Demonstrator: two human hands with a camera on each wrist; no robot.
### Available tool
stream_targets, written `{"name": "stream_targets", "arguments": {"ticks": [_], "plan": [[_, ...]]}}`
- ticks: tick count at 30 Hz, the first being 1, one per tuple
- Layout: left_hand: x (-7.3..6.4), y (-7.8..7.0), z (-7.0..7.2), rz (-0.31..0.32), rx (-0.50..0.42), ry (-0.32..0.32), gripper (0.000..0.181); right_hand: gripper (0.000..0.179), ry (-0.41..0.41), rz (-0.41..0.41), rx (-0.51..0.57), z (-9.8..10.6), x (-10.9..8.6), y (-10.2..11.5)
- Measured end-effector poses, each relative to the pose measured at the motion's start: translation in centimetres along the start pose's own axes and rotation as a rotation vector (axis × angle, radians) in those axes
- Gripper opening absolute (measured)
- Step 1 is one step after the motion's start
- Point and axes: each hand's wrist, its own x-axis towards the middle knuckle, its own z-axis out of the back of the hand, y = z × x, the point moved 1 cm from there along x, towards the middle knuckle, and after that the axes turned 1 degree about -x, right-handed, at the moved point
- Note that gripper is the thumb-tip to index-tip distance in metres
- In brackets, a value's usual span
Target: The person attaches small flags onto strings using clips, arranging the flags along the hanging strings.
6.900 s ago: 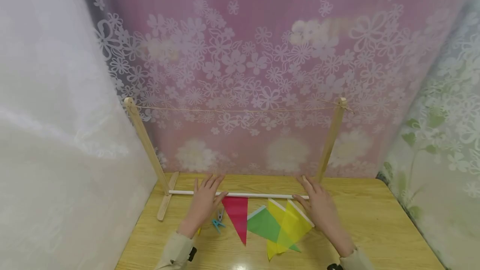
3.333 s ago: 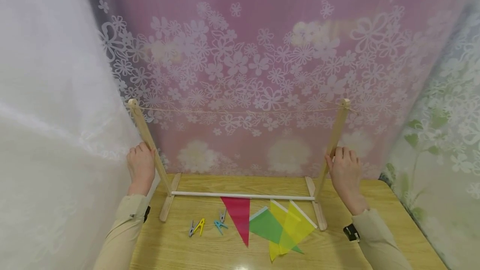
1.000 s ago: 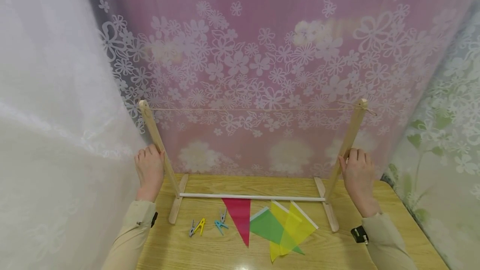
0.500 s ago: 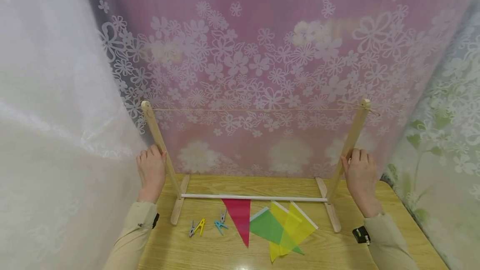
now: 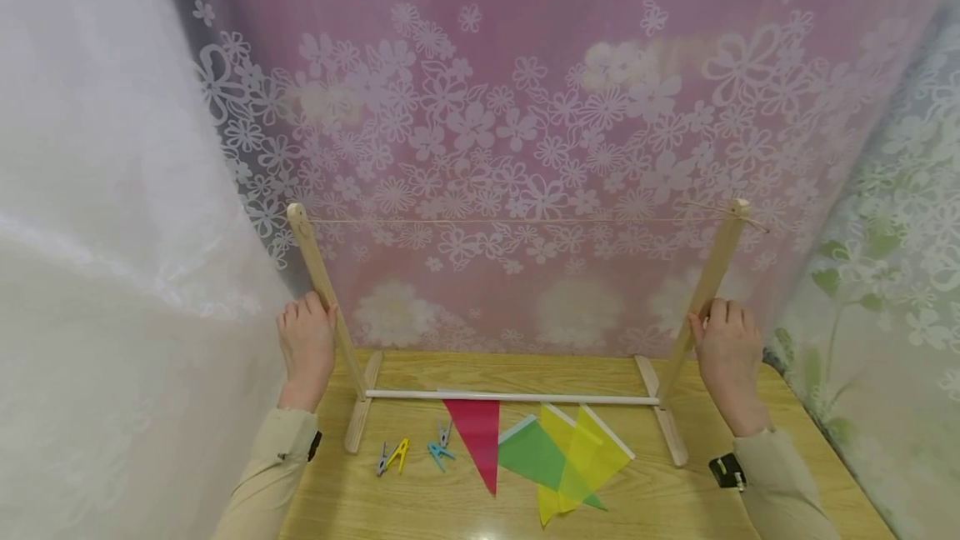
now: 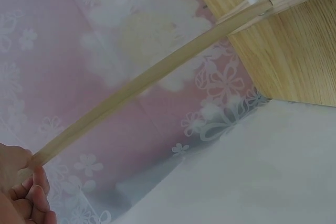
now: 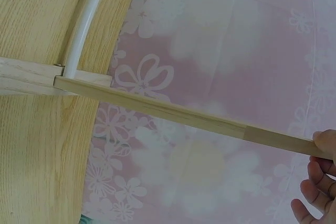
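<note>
A wooden stand has two upright posts, joined low down by a white rod (image 5: 525, 397) and near their tops by a thin string (image 5: 510, 221). My left hand (image 5: 307, 348) grips the left post (image 5: 321, 273) about halfway up; in the left wrist view its fingers (image 6: 38, 198) curl beside the wood. On the other side my right hand (image 5: 727, 361) pinches the right post (image 5: 712, 265) between thumb and fingers. Behind the red pennant's (image 5: 478, 440) top edge runs the rod. Overlapping green (image 5: 528, 450) and yellow (image 5: 603, 444) pennants lie beside it.
Several clothespins, among them a yellow one (image 5: 401, 455) and a blue one (image 5: 441, 455), lie on the wood-grain table (image 5: 450, 515) left of the red pennant. A pink flowered curtain (image 5: 480, 107) hangs behind, with pale sheets on both sides.
Earlier both hands were on the white rod; since then they have moved out to the posts. The stand has shifted right and its post tops stand slightly farther apart. The pennants and clothespins stay put.
</note>
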Motion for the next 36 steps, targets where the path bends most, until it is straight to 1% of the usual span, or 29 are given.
{"name": "stream_targets", "arguments": {"ticks": [7,13,17,24,28,31,36], "plan": [[-0.2,-0.4,0.0,-0.001,-0.004,-0.002,0.031,0.030,0.003,0.006,-0.007,0.0,-0.1,-0.5],[-0.3,-0.6,-0.3,-0.022,-0.011,-0.030,0.031,0.030,0.000,0.015,-0.016,0.2,0.0,-0.9],[-0.3,-0.6,-0.5,-0.022,-0.018,-0.034,0.031,0.030,0.001,0.017,-0.014,0.2,-0.1,-1.1],[-0.4,-1.2,-0.5,-0.032,-0.027,-0.044,0.031,0.030,-0.003,0.013,-0.014,0.4,0.1,-1.4],[-0.4,-1.5,-0.5,-0.029,-0.043,-0.031,0.031,0.031,0.001,0.004,-0.017,0.6,0.1,-1.6],[-0.4,-1.8,-0.5,-0.023,-0.052,-0.019,0.031,0.029,0.004,-0.021,0.000,0.8,0.1,-1.7],[-0.4,-2.0,-0.6,-0.025,-0.056,-0.020,0.030,0.029,-0.002,-0.040,0.006,1.0,0.0,-1.8]]}}
